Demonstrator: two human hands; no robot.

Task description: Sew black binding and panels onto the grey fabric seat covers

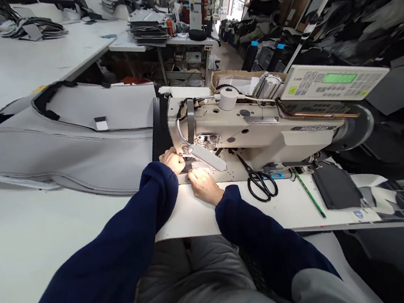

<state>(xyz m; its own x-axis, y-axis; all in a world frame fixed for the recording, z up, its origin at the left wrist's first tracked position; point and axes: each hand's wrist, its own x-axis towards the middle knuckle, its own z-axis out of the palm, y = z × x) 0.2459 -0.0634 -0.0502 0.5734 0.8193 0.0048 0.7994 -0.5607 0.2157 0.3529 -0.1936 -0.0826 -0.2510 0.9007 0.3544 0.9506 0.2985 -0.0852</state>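
Observation:
A beige sewing machine (258, 127) stands on the white table, its lamp lighting the needle area. My left hand (173, 161) is closed at the left of the needle, against the edge of a black strip (157, 130) joined to a large grey fabric cover (114, 157). Close to the front of the needle, my right hand (203, 185) has its fingers pressed together at a small dark piece (188, 166) between the two hands. What exactly each set of fingertips grips is too small to make out. The grey cover spreads leftward over the table.
Black scissors (261, 183) lie right of my right hand, then a green pencil (309, 193) and a dark flat piece (336, 186). A control panel (333, 81) sits above the machine. Behind it is a cardboard box (218, 77); stacked pieces (148, 26) lie farther back.

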